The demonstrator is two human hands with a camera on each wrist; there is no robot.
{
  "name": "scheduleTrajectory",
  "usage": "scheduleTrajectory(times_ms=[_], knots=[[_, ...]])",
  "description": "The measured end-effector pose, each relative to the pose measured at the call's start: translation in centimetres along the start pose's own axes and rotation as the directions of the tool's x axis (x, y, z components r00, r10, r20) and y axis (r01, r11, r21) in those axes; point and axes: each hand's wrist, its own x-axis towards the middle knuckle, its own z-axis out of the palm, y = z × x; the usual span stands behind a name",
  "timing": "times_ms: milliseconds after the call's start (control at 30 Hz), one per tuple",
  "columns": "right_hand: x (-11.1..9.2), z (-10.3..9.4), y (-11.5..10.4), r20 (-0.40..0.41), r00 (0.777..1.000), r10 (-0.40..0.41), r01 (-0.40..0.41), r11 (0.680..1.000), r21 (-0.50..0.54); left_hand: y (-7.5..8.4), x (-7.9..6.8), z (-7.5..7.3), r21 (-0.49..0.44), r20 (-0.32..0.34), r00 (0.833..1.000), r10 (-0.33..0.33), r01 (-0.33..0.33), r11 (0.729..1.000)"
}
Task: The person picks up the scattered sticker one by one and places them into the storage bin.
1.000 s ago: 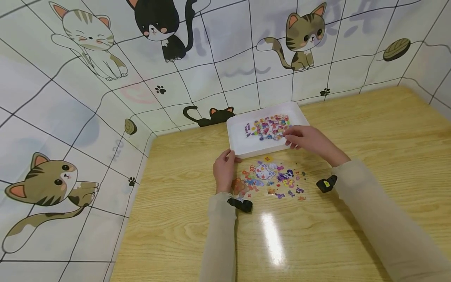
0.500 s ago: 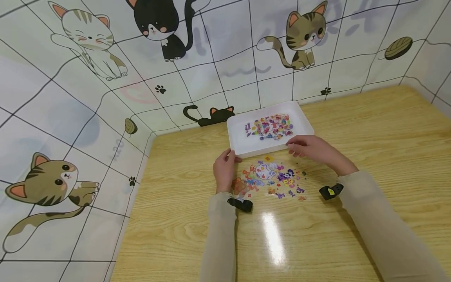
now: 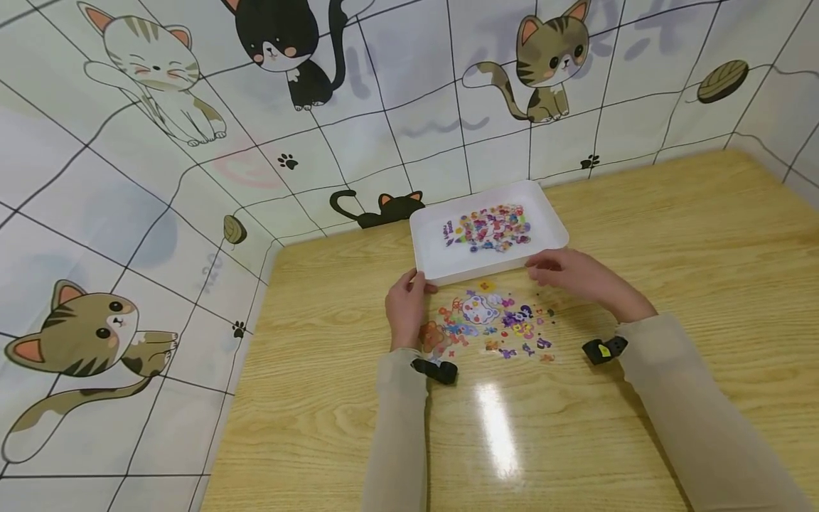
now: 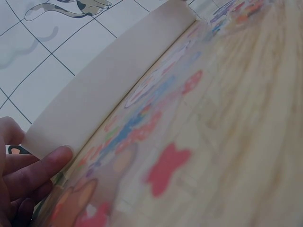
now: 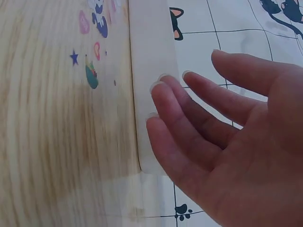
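In the head view, a shallow white tray (image 3: pixel 429 259) stands against the wall, with a patch of small colourful stickers (image 3: pixel 495 227) in it. My left hand (image 3: pixel 406 309) holds the tray's front left corner; the left wrist view shows a fingertip pressed on its front wall. My right hand (image 3: pixel 576 279) is at the front right corner. Its fingers (image 5: pixel 189 132) are loosely bent in front of the tray wall in the right wrist view, holding nothing; whether they touch the wall I cannot tell. A clear sheet of stickers (image 3: pixel 480 311) lies on the table between the hands.
The wooden table (image 3: pixel 320 412) meets a wall (image 3: pixel 422 92) with printed cats and grid lines at the back and left. Black wrist cameras (image 3: pixel 604 350) are strapped at both cuffs.
My right hand has drawn back from over the tray's right side, down and to the right, to its front right corner. The left hand stays at its corner.
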Motion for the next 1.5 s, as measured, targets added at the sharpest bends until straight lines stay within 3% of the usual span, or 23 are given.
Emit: scheduleTrajectory(times_ms=[400, 633, 833, 1167, 1333, 1500], knots=[[-0.3, -0.1, 1.1, 0.005, 1.000, 0.031, -0.030, 0.993, -0.111, 0.0, -0.2, -0.2, -0.011, 0.014, 0.999, -0.037, 0.037, 0.999], [-0.4, -0.1, 1.7, 0.009, 0.999, 0.039, -0.037, 0.985, -0.168, -0.2, -0.2, -0.2, -0.005, 0.002, 1.000, 0.010, -0.010, 1.000], [-0.1, 0.0, 2.2, -0.006, 0.999, 0.042, -0.043, 0.979, -0.199, 0.1, -0.2, -0.2, -0.016, 0.011, 1.000, 0.007, -0.007, 1.000], [-0.2, -0.4, 1.9, 0.033, 0.995, 0.097, -0.090, 0.980, -0.178, 0.4, -0.1, -0.3, -0.019, 0.020, 1.000, -0.002, 0.003, 1.000], [-0.2, -0.2, 1.6, 0.067, 0.990, 0.120, -0.103, 0.971, -0.215, 0.4, 0.0, -0.2, -0.021, 0.022, 1.000, -0.010, 0.010, 1.000], [-0.4, 0.1, 1.1, 0.052, 0.987, 0.152, -0.135, 0.959, -0.251, 0.2, -0.1, -0.3, -0.016, 0.028, 1.000, -0.010, 0.010, 1.000]])
